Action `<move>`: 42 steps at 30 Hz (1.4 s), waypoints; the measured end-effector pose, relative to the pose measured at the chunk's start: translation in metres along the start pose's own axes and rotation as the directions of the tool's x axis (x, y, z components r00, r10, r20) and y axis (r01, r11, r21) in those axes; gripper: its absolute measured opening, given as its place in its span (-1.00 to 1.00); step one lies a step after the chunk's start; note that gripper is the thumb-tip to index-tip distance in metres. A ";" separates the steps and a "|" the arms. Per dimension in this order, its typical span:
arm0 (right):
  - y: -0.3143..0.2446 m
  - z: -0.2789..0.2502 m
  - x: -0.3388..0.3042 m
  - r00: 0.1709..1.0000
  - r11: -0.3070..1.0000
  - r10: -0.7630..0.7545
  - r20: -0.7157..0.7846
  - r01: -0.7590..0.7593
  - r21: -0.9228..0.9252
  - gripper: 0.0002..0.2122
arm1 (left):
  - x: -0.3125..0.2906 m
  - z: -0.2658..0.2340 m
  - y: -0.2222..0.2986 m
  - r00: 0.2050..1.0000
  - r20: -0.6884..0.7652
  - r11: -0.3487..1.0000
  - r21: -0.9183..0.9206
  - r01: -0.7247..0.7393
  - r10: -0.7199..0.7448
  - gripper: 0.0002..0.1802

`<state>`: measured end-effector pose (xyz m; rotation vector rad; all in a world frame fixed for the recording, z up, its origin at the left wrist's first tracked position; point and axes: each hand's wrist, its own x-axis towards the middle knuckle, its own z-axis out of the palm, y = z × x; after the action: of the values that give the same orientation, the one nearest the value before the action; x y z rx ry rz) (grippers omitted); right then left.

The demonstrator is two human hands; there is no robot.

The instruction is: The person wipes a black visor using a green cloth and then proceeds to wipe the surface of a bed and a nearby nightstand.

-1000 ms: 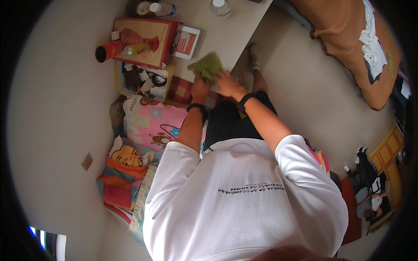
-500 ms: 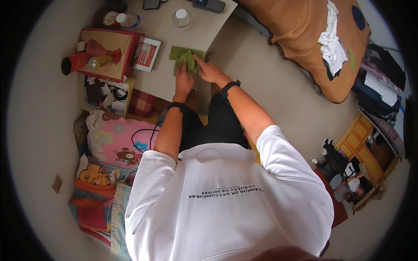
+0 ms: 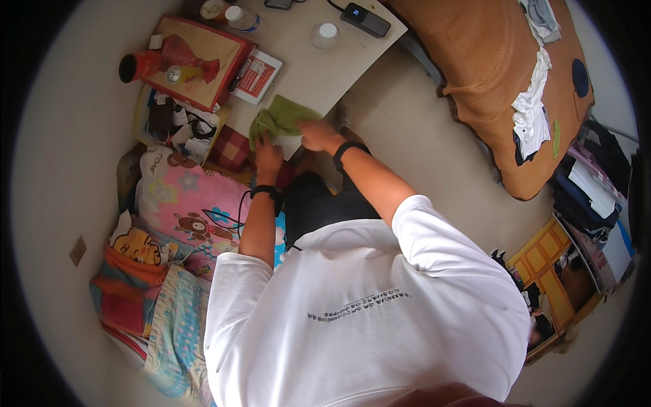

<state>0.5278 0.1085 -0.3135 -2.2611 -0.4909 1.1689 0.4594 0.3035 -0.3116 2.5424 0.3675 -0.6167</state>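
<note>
Nearest the camera is the wearer's white shirt (image 3: 366, 312), with both bare forearms reaching forward, a black band at each wrist. A pink patterned pillow (image 3: 180, 197) lies to the left of the left forearm.

The left hand (image 3: 268, 156) has its fingers extended forward, the tips meeting the near left end of a green cloth (image 3: 285, 114). The right hand (image 3: 321, 135) is turned inward, its fingers overlapping the cloth's right end. Fingers on both sides are partly hidden or blurred; whether either hand pinches the fabric or merely presses on it cannot be determined. The hands are apart.

The cloth lies crumpled on the white table (image 3: 302, 76), close to its near edge. It is directly ahead of the hands, with its longer extent running from near left to right, rising slightly away from the wearer. The hands sit at opposite ends of that extent; neither is clearly the nearer.

Beyond and left of the cloth is a small white-framed calendar (image 3: 258, 76), then a red-edged box (image 3: 230, 46). Farther along stand a clear capped bottle (image 3: 325, 36) and a black device (image 3: 366, 20). Across the floor, at right, is a brown-covered bed (image 3: 475, 61) bearing a white garment (image 3: 532, 102).
</note>
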 end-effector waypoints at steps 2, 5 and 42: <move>0.004 -0.028 -0.008 0.989 0.981 0.138 0.048 -0.143 0.131 -0.29 | 0.003 0.000 0.019 1.000 0.012 0.997 -0.076 0.018 -0.017 -0.22; 0.051 -0.052 -0.003 0.982 0.970 0.176 -0.066 -0.162 0.179 -0.23 | 0.018 0.007 0.062 0.999 0.001 0.986 -0.160 -0.040 0.041 -0.18; 0.092 -0.137 -0.047 0.971 0.931 -0.218 -0.098 0.177 -0.318 -0.44 | 0.070 0.107 0.123 0.964 -0.144 0.973 0.084 -0.214 0.225 -0.28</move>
<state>0.6217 -0.0294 -0.2751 -2.4595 -0.8788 0.8832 0.5262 0.1539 -0.3792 2.6550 0.1142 -0.3574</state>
